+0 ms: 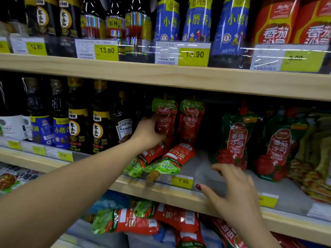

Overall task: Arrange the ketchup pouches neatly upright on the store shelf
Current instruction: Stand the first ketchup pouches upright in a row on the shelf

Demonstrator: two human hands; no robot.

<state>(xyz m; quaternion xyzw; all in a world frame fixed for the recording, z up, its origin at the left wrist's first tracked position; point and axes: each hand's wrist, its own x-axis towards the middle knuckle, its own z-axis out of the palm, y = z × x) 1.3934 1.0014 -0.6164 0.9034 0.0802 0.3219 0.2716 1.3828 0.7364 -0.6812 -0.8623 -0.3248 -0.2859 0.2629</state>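
On the middle shelf (206, 169) my left hand (146, 131) grips an upright red ketchup pouch with a green top (165, 113). A second upright pouch (191, 119) stands just right of it. Two more pouches lie flat in front, spouts toward the shelf edge: one (143, 161) partly under my left wrist and one (172, 161) beside it. My right hand (232, 187) hovers with spread fingers over the bare shelf patch, holding nothing, close to a dark green ketchup pouch (234, 138).
Another green ketchup pouch (279, 149) and yellowish packs (315, 158) fill the right side. Dark sauce bottles (100, 126) stand left of my left hand. Several ketchup pouches (143, 221) lie on the shelf below. Bottles and red pouches line the shelf above.
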